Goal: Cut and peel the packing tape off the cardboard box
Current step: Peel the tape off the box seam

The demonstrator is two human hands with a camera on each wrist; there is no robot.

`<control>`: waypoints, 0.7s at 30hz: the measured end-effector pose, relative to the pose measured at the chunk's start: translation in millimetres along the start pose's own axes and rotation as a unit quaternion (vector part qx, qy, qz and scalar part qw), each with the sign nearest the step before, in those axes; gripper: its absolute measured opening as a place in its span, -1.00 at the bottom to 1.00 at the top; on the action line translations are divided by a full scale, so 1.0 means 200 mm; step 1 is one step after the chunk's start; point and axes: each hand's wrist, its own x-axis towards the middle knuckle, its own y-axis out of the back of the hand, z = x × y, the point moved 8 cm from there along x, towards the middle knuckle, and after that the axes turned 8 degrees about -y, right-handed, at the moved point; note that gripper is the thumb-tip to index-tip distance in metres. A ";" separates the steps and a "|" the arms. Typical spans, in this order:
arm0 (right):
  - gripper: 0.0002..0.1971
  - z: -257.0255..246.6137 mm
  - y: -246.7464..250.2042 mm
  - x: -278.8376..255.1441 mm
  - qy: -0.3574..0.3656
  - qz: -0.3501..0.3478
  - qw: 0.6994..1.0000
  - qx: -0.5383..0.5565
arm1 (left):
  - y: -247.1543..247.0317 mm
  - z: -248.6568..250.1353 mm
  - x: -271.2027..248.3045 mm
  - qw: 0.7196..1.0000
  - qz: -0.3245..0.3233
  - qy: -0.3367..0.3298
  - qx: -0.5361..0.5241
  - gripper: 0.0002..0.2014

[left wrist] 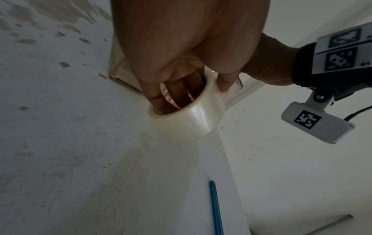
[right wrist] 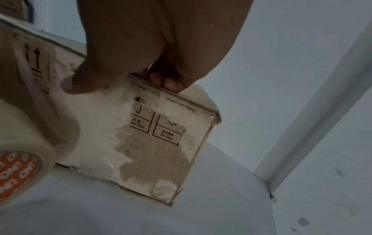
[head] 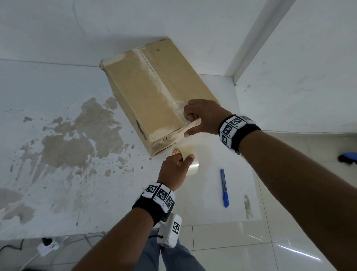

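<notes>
A brown cardboard box (head: 155,87) lies on the white table, with a strip of clear packing tape (head: 157,77) along its top seam. My right hand (head: 188,125) grips the box's near top edge: the fingers are curled on the wrinkled tape end and the thumb lies on the end face. The right wrist view shows that end face (right wrist: 153,159) with torn paper patches under my right hand (right wrist: 118,82). My left hand (head: 182,158) holds a roll of clear tape (head: 190,151) just in front of the box. Its fingers (left wrist: 171,95) are inside the core of the roll (left wrist: 195,120).
A blue utility knife (head: 224,187) lies on the table near its right edge, also visible as the knife (left wrist: 216,209) below the roll. The tabletop (head: 71,143) has worn brown patches at left. Walls close the back and right. Cables (head: 46,246) lie on the tiled floor.
</notes>
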 end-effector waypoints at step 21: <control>-0.53 -0.05 -0.02 0.13 -0.046 -0.104 0.975 -0.189 | -0.03 -0.02 0.02 1.000 0.002 0.004 0.012 -0.55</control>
